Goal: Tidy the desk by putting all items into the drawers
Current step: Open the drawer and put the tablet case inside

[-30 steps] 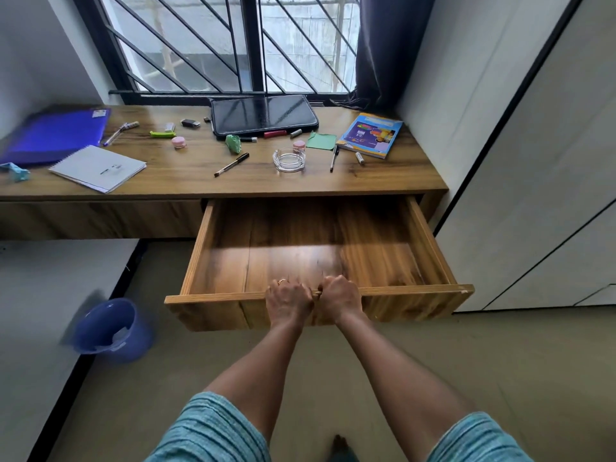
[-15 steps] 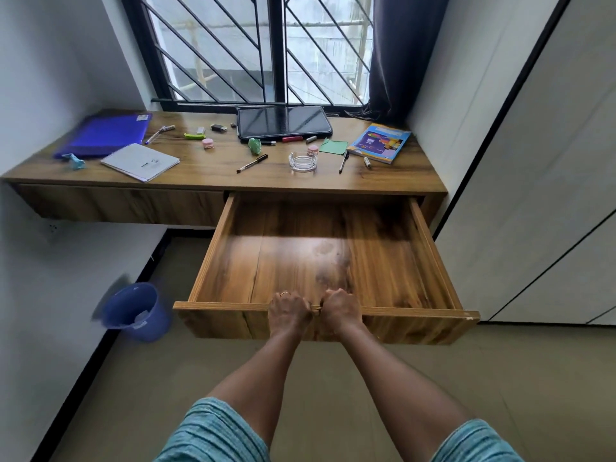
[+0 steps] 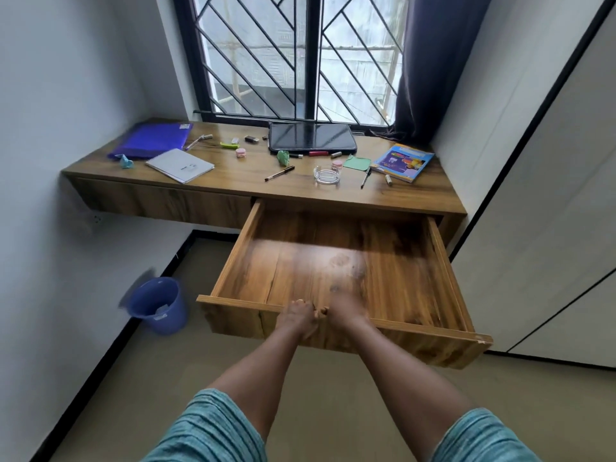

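The desk's right drawer (image 3: 448,278) is pulled far out and holds nothing. My left hand (image 3: 296,315) grips the middle of its front edge. My right hand (image 3: 346,308) is just beside it at the same edge, blurred, so its grip is unclear. On the desk top (image 3: 233,181) lie a purple folder (image 3: 150,141), a white notebook (image 3: 180,165), a black case (image 3: 311,141), a colourful book (image 3: 402,162), a glass ashtray (image 3: 327,175), two pens (image 3: 279,173) (image 3: 365,177), a green note (image 3: 357,162) and several small items.
The left drawer (image 3: 160,201) is closed. A blue bucket (image 3: 156,305) stands on the floor by the left wall. White wardrobe doors (image 3: 550,228) run along the right, close to the drawer's corner. A barred window and a dark curtain are behind the desk.
The drawer has slid further out. My view has risen and pulled back, showing more window. The right hand has gone blurred at the drawer's edge.
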### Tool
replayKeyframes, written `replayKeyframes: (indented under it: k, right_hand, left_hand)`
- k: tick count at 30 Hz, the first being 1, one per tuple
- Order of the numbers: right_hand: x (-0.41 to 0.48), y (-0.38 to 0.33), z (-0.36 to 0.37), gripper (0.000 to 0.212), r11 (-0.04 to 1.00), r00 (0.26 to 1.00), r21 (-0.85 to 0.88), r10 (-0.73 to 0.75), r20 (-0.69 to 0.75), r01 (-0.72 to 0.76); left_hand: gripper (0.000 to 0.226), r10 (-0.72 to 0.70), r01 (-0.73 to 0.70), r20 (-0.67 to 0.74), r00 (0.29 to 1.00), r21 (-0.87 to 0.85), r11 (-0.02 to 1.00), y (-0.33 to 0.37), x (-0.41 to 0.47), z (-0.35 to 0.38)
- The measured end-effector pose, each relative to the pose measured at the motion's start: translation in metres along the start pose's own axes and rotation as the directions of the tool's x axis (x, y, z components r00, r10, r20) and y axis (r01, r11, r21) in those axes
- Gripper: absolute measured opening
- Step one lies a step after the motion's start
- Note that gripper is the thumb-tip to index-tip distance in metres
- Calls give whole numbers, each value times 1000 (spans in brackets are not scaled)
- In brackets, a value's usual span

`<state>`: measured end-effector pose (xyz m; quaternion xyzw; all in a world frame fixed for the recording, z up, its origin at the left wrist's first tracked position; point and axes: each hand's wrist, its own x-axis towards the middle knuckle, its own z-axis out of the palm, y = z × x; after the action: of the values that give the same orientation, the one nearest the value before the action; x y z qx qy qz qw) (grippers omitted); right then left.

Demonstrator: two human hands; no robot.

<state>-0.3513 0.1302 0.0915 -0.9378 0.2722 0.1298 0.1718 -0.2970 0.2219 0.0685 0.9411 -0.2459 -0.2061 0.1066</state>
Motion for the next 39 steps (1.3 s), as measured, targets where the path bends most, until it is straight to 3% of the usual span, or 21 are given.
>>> replayKeyframes:
  k: [8, 19, 28, 32, 39]
  right_hand:
    - [27, -50, -20, 29, 999, 998, 34, -12, 68, 9]
    - [104, -176, -68, 30, 977, 987, 171, 140, -80, -125]
    - [181, -270, -88, 31, 908, 969, 385, 222, -112, -164]
    - [236, -282, -107, 28, 832, 946, 515, 304, -112, -206]
    - [344, -271, -142, 33, 594, 914, 777, 400, -62, -207]
  left_hand:
    - [34, 14, -17, -64, 998, -45, 999, -37, 19, -35]
    - [39, -15, 2, -204, 979, -66, 998, -131, 103, -146]
    - [38, -19, -8, -222, 975, -120, 993, -179, 177, -220]
    - [38, -19, -11, -194, 981, -148, 989, -186, 230, -253]
    - [39, -55, 23, -134, 989, -237, 971, -183, 336, -309]
